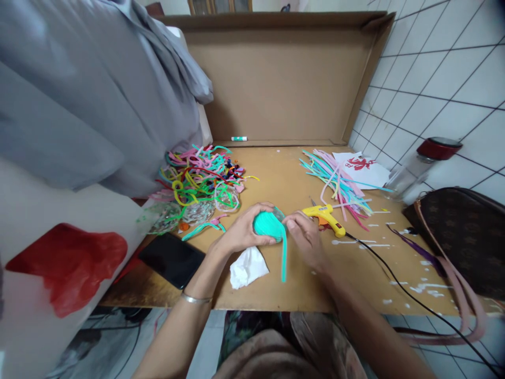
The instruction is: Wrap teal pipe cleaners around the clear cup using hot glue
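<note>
My left hand [250, 226] is wrapped round a rounded piece covered in turquoise pipe cleaner [267, 227], held a little above the table. A clear, uncovered patch shows at its upper right. From its right side a loose turquoise strand [284, 258] hangs down. The fingers of my right hand [303, 231] are pinched together at that side, by the top of the strand; what lies between the fingertips is hidden. Just beyond my right hand lies a yellow hot glue gun [325, 217]. Below my left hand is a crumpled white tissue [248, 267].
A heap of coloured pipe cleaners [197, 179] lies at left, with a black phone [171, 259] nearer. More pipe cleaners [339, 181] lie at back right, beside a glass bottle [418, 166] and a brown bag [461, 237]. The glue gun's cord [394, 276] runs right. Cardboard [280, 84] stands behind.
</note>
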`<state>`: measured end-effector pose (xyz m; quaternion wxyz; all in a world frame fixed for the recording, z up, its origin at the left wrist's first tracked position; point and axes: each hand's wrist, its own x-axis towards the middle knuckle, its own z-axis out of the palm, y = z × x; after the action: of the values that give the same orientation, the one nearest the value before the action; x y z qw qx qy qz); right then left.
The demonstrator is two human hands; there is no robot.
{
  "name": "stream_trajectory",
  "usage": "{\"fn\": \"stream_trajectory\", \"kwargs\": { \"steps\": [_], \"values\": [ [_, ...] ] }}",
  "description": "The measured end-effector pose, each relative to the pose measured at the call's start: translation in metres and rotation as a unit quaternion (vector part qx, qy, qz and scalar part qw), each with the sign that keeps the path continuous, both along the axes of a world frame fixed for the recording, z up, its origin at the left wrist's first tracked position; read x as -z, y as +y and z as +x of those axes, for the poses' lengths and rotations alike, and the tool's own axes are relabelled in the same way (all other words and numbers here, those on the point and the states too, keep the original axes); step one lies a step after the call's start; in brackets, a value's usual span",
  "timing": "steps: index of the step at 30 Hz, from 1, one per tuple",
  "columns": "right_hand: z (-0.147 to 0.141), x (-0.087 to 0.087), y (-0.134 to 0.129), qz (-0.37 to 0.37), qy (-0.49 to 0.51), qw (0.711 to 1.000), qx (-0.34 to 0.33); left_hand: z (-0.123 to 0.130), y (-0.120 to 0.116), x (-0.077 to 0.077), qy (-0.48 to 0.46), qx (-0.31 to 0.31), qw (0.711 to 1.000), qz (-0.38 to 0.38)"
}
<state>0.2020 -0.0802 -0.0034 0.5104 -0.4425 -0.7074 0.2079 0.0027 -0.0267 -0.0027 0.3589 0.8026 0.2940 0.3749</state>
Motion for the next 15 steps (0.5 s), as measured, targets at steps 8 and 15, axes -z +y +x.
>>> {"fn": "stream_trajectory", "kwargs": {
  "steps": [8, 15],
  "values": [
    [-0.002, 0.017, 0.009, -0.004, 0.032, 0.999, 0.021, -0.006, 0.001, -0.024, 0.045, 0.009, 0.995, -0.086],
    [-0.007, 0.018, 0.006, -0.009, 0.004, 1.000, 0.024, 0.001, 0.000, -0.012, 0.022, -0.012, 0.997, -0.069]
  ]
}}
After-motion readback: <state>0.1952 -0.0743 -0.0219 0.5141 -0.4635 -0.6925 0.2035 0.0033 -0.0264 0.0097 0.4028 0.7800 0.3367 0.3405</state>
